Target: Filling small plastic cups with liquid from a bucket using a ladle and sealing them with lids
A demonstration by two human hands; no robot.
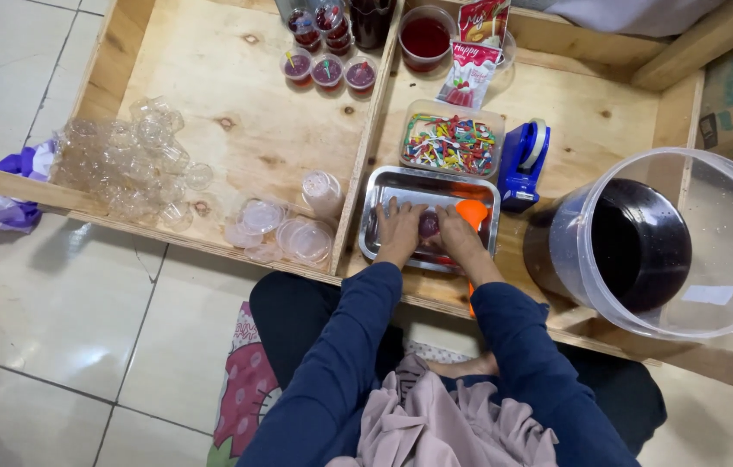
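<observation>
Both my hands rest inside a shallow steel tray (pixel 384 183) on the wooden frame in front of me. My left hand (pixel 399 232) and my right hand (pixel 459 238) press from either side on a small cup of dark purple liquid (pixel 428 224) standing in the tray. An orange funnel (pixel 473 212) sits in the tray just beyond my right hand. Whether a lid is on the cup is hidden by my fingers.
A big clear tub of dark liquid (pixel 643 246) stands at the right. A blue tape dispenser (pixel 524 164) and a box of coloured spoons (pixel 451 142) lie behind the tray. Empty cups (pixel 128 164), lids (pixel 284 232) and filled cups (pixel 328 71) fill the left compartment.
</observation>
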